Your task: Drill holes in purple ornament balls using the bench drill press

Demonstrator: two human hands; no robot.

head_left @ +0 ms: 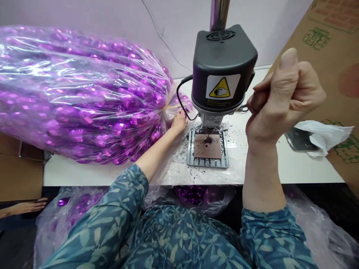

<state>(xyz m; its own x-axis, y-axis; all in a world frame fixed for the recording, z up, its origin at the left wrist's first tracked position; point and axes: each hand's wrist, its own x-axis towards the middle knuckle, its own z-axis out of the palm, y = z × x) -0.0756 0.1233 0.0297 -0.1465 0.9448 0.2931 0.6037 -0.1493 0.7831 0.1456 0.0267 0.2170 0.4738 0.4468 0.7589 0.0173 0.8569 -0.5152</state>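
My left hand (pixel 180 121) reaches to the gathered neck of a big clear plastic bag (pixel 98 97) packed with shiny purple faceted balls. Its fingers are curled in, with a small purple glint at their tips; what they grip is partly hidden. To the right of a small black bench drill (pixel 224 63), my right hand (pixel 286 97) is raised with its fingers closed and thumb up. Whether it holds a lever or anything else is hidden. Under the drill, a brown square plate (pixel 207 149) with a small dark hole lies on the slotted metal base (pixel 224 163).
Dark shavings are strewn around the base on the white table (pixel 112 177). A dark phone-like slab (pixel 302 140) and a crumpled white tissue (pixel 327 134) lie at right, by a cardboard box (pixel 331 67). Below the edge hang plastic bags (pixel 193 194). Another person's hand (pixel 30 206) shows lower left.
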